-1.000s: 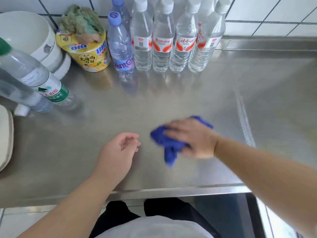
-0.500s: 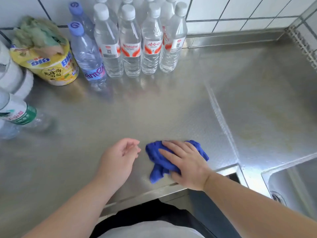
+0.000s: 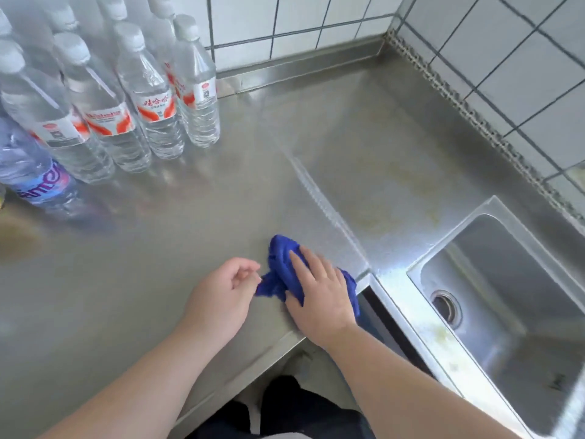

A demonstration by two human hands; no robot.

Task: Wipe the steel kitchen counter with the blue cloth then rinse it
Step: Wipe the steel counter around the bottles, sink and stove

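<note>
A crumpled blue cloth [image 3: 281, 258] lies on the steel counter [image 3: 196, 217] near its front edge. My right hand [image 3: 319, 296] presses flat on top of the cloth, fingers straight and pointing away from me. Just left of the cloth, my left hand [image 3: 221, 296] rests on the counter with loosely curled fingers and holds nothing. A tail of the cloth sticks out between the two hands.
Several clear water bottles [image 3: 152, 99] stand in a cluster at the back left, with a blue-labelled bottle [image 3: 34, 175] at the far left. A steel sink [image 3: 512, 312] with a drain [image 3: 446, 307] sits at the right. White tiled walls [image 3: 316, 20] close the back and right.
My right hand has slid the cloth along the counter near its front edge, close beside my left hand. My view has swung right: the sink is now in sight, the yellow tub gone.
</note>
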